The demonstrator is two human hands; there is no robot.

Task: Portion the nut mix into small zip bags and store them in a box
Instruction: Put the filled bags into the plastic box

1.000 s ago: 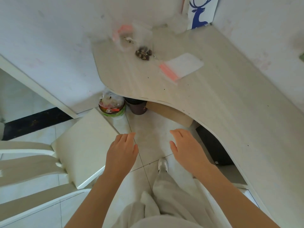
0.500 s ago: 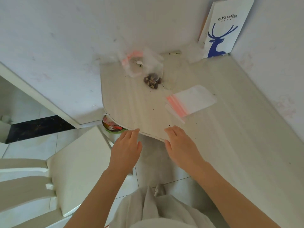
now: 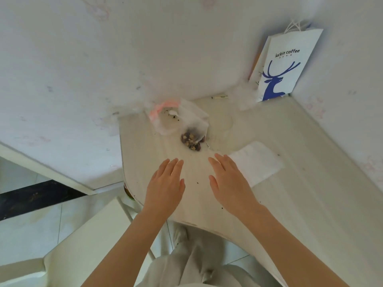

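Pale wood-grain table (image 3: 300,193), curved front edge, set in a white-walled corner; crumbs scattered. Nut mix (image 3: 191,140) in a clear bag near the back wall. Flat zip bags (image 3: 259,162) partly hidden by right hand (image 3: 230,183). Left hand (image 3: 165,187) alongside; both hands flat, fingers straight, empty. Paper bag (image 3: 287,65) upright in the corner. White chair (image 3: 83,245) at left on a tiled floor.

On the table (image 3: 310,183), a paper bag (image 3: 288,65) stands in the far corner; a white chair (image 3: 93,235) sits lower left.
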